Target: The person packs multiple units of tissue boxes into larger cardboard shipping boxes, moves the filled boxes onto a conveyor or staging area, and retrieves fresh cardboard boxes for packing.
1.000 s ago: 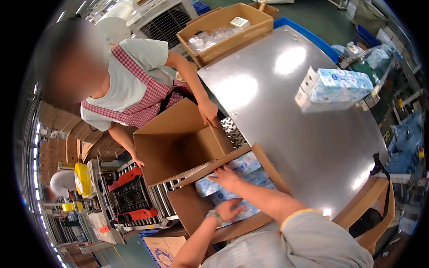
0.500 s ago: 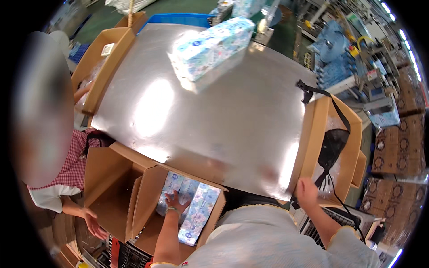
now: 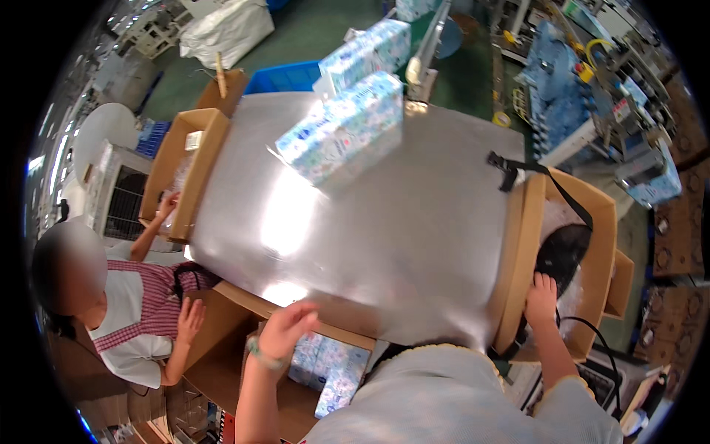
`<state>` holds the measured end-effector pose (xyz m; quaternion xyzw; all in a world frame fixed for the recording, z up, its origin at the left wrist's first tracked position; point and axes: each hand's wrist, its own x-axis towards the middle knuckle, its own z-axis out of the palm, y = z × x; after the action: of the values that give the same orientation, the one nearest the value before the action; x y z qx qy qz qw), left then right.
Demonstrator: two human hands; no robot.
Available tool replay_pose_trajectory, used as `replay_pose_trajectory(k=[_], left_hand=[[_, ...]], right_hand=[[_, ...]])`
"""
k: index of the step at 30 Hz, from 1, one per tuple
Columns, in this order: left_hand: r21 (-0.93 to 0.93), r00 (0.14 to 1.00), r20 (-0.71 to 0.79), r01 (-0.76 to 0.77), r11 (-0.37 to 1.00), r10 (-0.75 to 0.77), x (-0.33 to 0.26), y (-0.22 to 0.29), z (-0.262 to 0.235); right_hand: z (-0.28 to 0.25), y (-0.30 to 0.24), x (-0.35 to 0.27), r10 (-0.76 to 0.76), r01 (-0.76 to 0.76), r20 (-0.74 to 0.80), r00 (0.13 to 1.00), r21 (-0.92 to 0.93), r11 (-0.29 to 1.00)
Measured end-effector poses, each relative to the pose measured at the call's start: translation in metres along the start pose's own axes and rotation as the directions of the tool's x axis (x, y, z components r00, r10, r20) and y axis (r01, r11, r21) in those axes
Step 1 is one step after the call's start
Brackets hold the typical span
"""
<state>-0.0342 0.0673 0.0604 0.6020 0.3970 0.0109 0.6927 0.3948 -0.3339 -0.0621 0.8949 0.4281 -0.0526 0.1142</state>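
My left hand point(image 3: 288, 329) is raised over an open cardboard carton point(image 3: 296, 407), its fingers loosely bent and apart, holding nothing. Inside that carton lie several blue-and-white floral packs point(image 3: 344, 374) side by side. At the right table edge my right hand point(image 3: 542, 300) reaches into a cardboard box point(image 3: 510, 274), fingers closed beside a black pouch point(image 3: 560, 251) with a strap and cable. What the fingers grip, if anything, is hidden. On the metal table point(image 3: 414, 222) a long floral pack point(image 3: 344, 129) stands towards the far side, with another long pack point(image 3: 370, 55) behind it.
A co-worker point(image 3: 140, 303) in a checked apron stands at the left, one hand in a long cardboard box point(image 3: 200, 166). A blue bin point(image 3: 281, 78) sits beyond the table. Machinery point(image 3: 562, 89) stands at the far right, with stacked cartons point(image 3: 677, 318) nearer.
My left hand has lifted off the packs in the carton. My right hand has moved from the box corner to the black pouch. A second long pack now shows behind the first.
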Motion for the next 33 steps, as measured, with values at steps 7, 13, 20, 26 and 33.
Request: replay_pose_trajectory(k=[7, 13, 20, 26, 33], left_hand=[[0.601, 0.781, -0.137, -0.424, 0.678, 0.609, 0.176, 0.085, 0.002], [0.970, 0.579, -0.138, -0.087, 0.229, 0.803, 0.299, 0.100, -0.028], [0.985, 0.824, -0.170, 0.150, 0.081, 0.541, 0.341, 0.151, -0.051], [0.987, 0.964, -0.155, 0.144, 0.066, 0.217, 0.283, 0.127, -0.063], [0.992, 0.907, -0.122, 0.125, 0.018, 0.404, 0.132, 0.066, -0.018]], right_hand=[[0.059, 0.139, -0.073, 0.006, 0.086, 0.241, 0.970, -0.367, 0.926], [0.000, 0.114, 0.005, 0.587, -0.460, 0.489, 0.645, -0.365, 0.809], [0.126, 0.052, 0.009, 0.511, -0.523, 0.158, 0.845, 0.448, 0.725], [0.147, 0.057, 0.003, 0.455, -0.410, 0.024, 0.890, 0.478, 0.777], [0.125, 0.044, -0.024, 0.577, -0.591, 0.246, 0.779, 0.596, 0.544]])
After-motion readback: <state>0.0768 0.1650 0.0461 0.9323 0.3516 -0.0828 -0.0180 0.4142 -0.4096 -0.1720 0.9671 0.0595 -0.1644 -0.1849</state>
